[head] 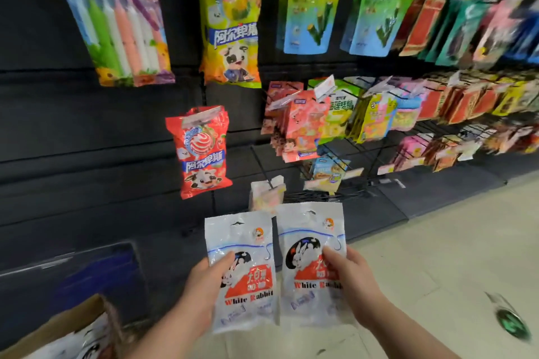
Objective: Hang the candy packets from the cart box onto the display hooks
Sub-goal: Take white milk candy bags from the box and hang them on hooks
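Here, both hands are raised in front of the black display wall [87, 131], and each holds one White Rabbit candy packet upright with the print facing the camera. The left hand [204, 285] grips the left packet [248, 294] by its lower left edge (thumb across the front by the rabbit picture, the other fingers hidden behind). The right hand [353, 280] grips the right packet [309, 245] by its right edge in the same way. The two packets stand side by side, almost touching along their inner edges, with the right one a little higher. Both are in the hands and not yet on a hook.

Down and to the left of the left hand is a corner of the cardboard cart box [58, 326], with more white packets [87, 344] inside it. Just above the two held packets hangs a small pale packet [267, 195], too blurred to read. Above the left hand hangs a red lollipop bag [201, 151], and higher still a yellow-green bag [230, 26]. Further up and to the left is a blue bag of pastel sticks [116, 14]. Up and to the right of the right hand, a black wire rack [361, 148] carries rows of coloured packets. To the right of the right hand lies pale floor [437, 242].
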